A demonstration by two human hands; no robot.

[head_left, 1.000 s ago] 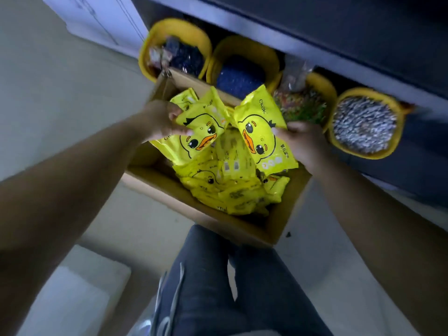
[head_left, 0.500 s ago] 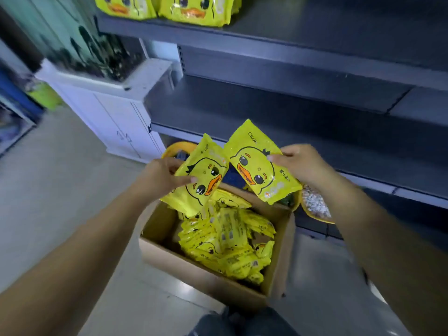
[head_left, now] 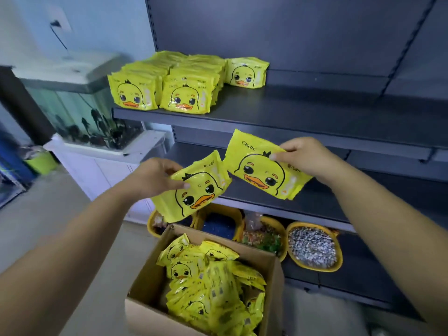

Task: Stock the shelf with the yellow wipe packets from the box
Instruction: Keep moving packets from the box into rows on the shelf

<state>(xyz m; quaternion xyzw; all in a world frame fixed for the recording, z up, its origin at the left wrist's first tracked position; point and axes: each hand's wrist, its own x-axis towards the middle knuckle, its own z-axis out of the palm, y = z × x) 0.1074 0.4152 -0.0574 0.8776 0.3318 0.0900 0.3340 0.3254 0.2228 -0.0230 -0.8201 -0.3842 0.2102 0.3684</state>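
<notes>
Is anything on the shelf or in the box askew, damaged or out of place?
Nothing looks damaged or spilled. The packets in the box lie jumbled at mixed angles, unlike the neat rows on the shelf. The left hand holds its packet tilted; the right hand holds its packet nearly level.

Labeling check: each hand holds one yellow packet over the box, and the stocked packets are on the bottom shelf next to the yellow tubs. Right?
Not quite. The head view shows the stocked packets on the upper shelf, well above the yellow tubs. The rest holds: the left hand and right hand each hold one yellow packet over the box.
</notes>
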